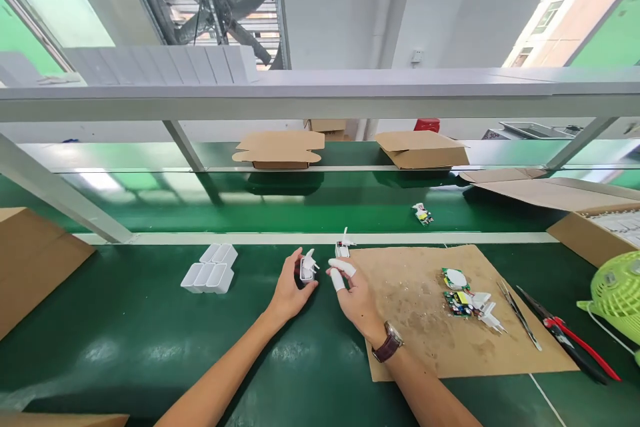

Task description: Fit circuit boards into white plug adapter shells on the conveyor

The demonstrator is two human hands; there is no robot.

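My left hand (291, 288) is closed around a small white charger housing with its plug prongs (307, 268), held just above the green bench. My right hand (353, 293) hovers beside it with white finger cots on two fingertips, fingers loosely spread and holding nothing. A second white plug piece (343, 247) stands on the bench just beyond my right fingers. Several empty white housings (210, 269) lie in a cluster to the left.
A brown cardboard mat (430, 340) on the right carries small circuit boards (457, 293) and white plug parts. Tweezers (520, 315) and red-handled cutters (570, 340) lie at its right edge. One loose board (423, 213) sits on the conveyor belt. Cardboard boxes (30, 260) flank both sides; a green fan (617, 293) stands far right.
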